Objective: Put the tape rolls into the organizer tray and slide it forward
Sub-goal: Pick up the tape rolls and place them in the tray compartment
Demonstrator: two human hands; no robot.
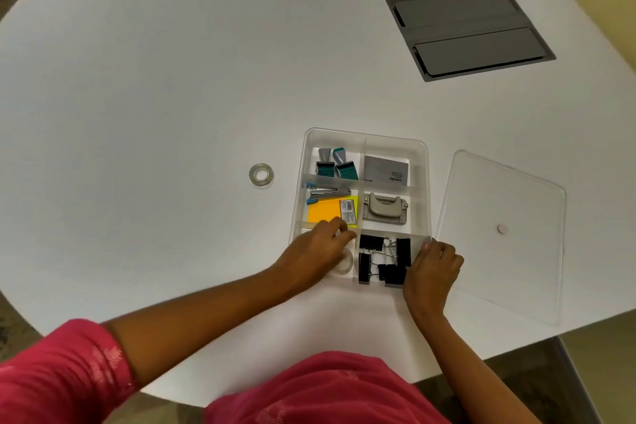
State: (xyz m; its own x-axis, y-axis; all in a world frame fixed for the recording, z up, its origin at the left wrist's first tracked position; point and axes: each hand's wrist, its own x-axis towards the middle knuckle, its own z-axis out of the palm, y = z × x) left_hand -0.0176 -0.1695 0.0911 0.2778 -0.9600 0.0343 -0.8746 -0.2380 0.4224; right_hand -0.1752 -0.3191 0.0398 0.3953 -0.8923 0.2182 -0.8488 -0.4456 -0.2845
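The clear organizer tray (422, 162) lies on the white table, divided into several compartments. My left hand (318, 251) is inside its near-left compartment, fingers curled over a clear tape roll (344, 263) that rests there; part of the roll is hidden under the hand. My right hand (432, 267) grips the tray's near-right corner. A second clear tape roll (261, 175) lies flat on the table, left of the tray and apart from it.
The tray also holds stamps (335, 163), a grey card box (387, 169), a stapler and sticky notes (330, 208), a hole punch (385, 208) and black binder clips (383, 262). A clear lid (499, 234) lies right of the tray. A grey cable hatch (469, 33) sits far right.
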